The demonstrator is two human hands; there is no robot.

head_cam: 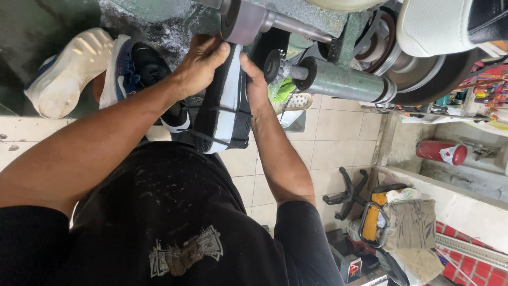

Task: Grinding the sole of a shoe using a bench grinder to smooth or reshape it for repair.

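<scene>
Head view looks straight down over a black printed shirt (174,233) at a black athletic shoe with a white midsole and dark tread (225,103), held sole-up between both hands against a grey metal grinding wheel on a machine shaft (241,21). The left hand (201,63) grasps the shoe's left side near the toe, thumb laid over the upper edge of the sole right under the wheel. The right hand (254,79) clasps the opposite edge, fingers wrapped out of sight behind the shoe. The shoe's heel end points back toward the person's chest, just above the shirt. Left of the left wrist, very near it, lie a blue-and-black sneaker (135,71) and a cream foam-soled shoe (66,71) on the worn green machine bed (53,16). Right of the right hand, a thick green-grey horizontal spindle with black discs (328,79) juts out close by. Below it the beige tiled floor (338,127) shows open space, with a red cylinder (439,152) and a yellow-handled tool bundle (394,220) farther right.
</scene>
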